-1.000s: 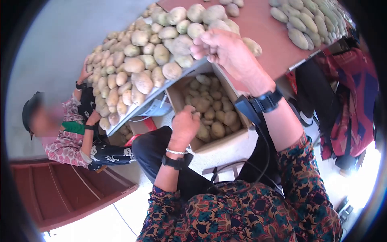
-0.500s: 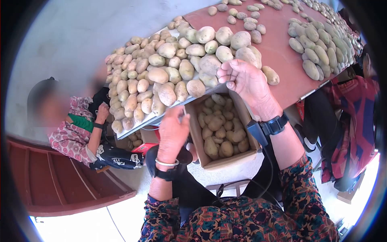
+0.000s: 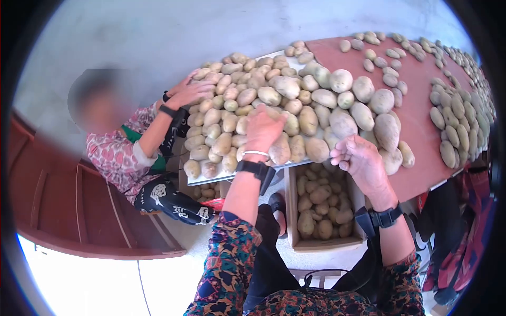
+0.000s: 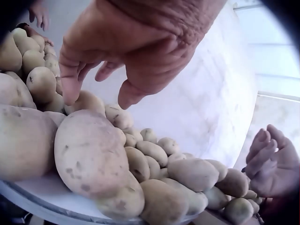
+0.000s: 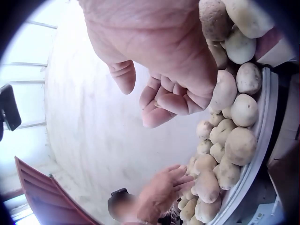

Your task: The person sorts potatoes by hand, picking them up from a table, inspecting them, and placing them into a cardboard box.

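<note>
My left hand (image 3: 263, 129) is over the potato heap on the white tabletop in the head view. Seen from the left wrist, its fingers reach down at a potato (image 4: 86, 102), thumb apart from them and nothing gripped. A large potato (image 4: 91, 152) lies in front of it. My right hand (image 3: 361, 163) hangs by the table's front edge, beside the larger potatoes (image 3: 387, 131). Its fingers are loosely curled and hold nothing in the right wrist view, where potatoes (image 5: 241, 145) line the table rim below.
Below the table edge stands a cardboard box (image 3: 358, 197) of potatoes. Another person (image 3: 126, 145) sits at the left, hands on the heap. More potatoes (image 3: 458, 124) are piled on the red-brown board (image 3: 421, 174) to the right. A red-brown slatted piece (image 3: 68, 195) stands at lower left.
My left hand has moved from above the box up onto the potato heap. The right hand stays near the table edge. The head view has shifted, and the other person's hands now reach the heap.
</note>
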{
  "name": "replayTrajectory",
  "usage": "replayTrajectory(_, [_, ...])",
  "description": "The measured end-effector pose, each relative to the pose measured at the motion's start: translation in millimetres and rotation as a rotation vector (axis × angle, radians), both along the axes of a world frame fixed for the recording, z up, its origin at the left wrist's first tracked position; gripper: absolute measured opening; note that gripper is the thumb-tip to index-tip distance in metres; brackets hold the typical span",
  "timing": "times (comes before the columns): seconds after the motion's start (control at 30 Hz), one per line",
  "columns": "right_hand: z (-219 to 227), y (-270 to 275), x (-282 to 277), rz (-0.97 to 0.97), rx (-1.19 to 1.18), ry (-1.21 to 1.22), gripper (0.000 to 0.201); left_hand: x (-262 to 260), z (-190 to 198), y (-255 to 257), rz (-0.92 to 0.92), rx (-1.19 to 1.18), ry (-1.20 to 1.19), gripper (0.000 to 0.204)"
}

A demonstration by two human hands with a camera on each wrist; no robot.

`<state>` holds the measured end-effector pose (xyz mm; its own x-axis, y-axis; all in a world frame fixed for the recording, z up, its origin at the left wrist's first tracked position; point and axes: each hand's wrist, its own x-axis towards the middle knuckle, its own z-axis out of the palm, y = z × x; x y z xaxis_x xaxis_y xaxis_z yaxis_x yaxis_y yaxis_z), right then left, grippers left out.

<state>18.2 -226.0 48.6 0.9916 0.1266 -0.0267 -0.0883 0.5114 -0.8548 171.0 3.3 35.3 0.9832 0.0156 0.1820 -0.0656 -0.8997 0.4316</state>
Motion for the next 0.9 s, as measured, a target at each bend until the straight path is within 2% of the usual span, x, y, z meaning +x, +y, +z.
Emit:
replayTrajectory(0.1, [1.4,6.0,1.9,0.024,-0.014,-0.007,0.025,7.2,2.9,-4.0,0.017,0.001,0.065,0.078])
replayTrajectory(0.2, [1.5,11.0,0.5,0.041,-0.022,-0.012,0.025,8.6,10.2,-2.9,0.037,-0.144,0.089,0.077])
replayTrajectory(0.23, [1.0,11.9,0.3,0.043,-0.023,-0.004,0.025,6.4,12.6,-3.0,0.05,-0.254,0.101,0.07])
replayTrajectory(0.27, [0.1,11.2,0.6,0.046,-0.022,0.007,0.025,-0.1,20.4,-2.0,0.054,-0.254,0.095,0.07])
replayTrajectory(0.33, [-1.4,10.7,1.0,0.043,-0.021,-0.002,0.025,-16.9,37.6,0.4,0.061,-0.472,0.097,0.068])
replayTrajectory(0.37, [-2.9,11.9,0.9,0.048,-0.018,-0.003,0.024,-27.4,41.1,2.9,0.065,-0.47,0.094,0.068])
replayTrajectory(0.43, [-6.3,14.3,1.6,0.062,-0.022,0.003,0.024,-51.9,46.2,10.1,-0.144,-0.77,-0.02,0.065])
replayTrajectory(0.47, [-7.6,15.7,2.0,0.068,-0.029,0.011,0.024,-66.8,48.9,13.2,-0.139,-0.767,-0.026,0.065])
replayTrajectory(0.53, [-11.0,18.3,2.1,0.094,-0.039,0.018,0.024,-99.4,49.6,18.2,-0.28,-1.009,0.107,0.057])
replayTrajectory(0.57, [-10.8,20.6,1.9,0.111,-0.051,0.03,0.023,-114.5,46.2,20.3,-0.276,-1.008,0.1,0.057])
replayTrajectory(0.63, [-7.3,28.5,0.1,0.114,-0.124,0.028,0.026,-143.7,35.5,21.1,-0.267,-1.501,0.528,0.056])
replayTrajectory(0.67, [-5.8,32.4,-1.5,0.111,-0.199,0.031,0.028,-150.7,18.7,23.7,-0.288,-1.639,0.654,0.051])
replayTrajectory(0.7, [-4.8,37.1,-3.0,0.114,-0.201,0.03,0.028,-155.7,3.3,27.1,-0.295,-1.7,0.766,0.048])
replayTrajectory(0.73, [-4.7,41.9,-6.0,0.133,-0.32,-0.06,0.032,-161.6,-9.7,28.5,-0.302,-1.761,0.88,0.046])
replayTrajectory(0.77, [-5.8,45.0,-7.9,0.15,-0.439,-0.15,0.035,-167.3,-18.2,24.5,-0.303,-1.764,0.877,0.046])
replayTrajectory(0.8, [-8.4,46.7,-9.0,0.151,-0.444,-0.154,0.035,-171.7,-25.1,18.9,-0.201,-1.761,0.906,0.042])
replayTrajectory(0.83, [-12.8,48.4,-9.2,0.23,-0.555,-0.19,0.039,-173.5,-29.3,16.8,-0.1,-1.755,0.935,0.039])
replayTrajectory(0.9, [-21.5,48.6,-7.8,0.342,-0.731,-0.222,0.047,-173.2,-34.0,16.3,-0.115,-1.75,0.942,0.037])
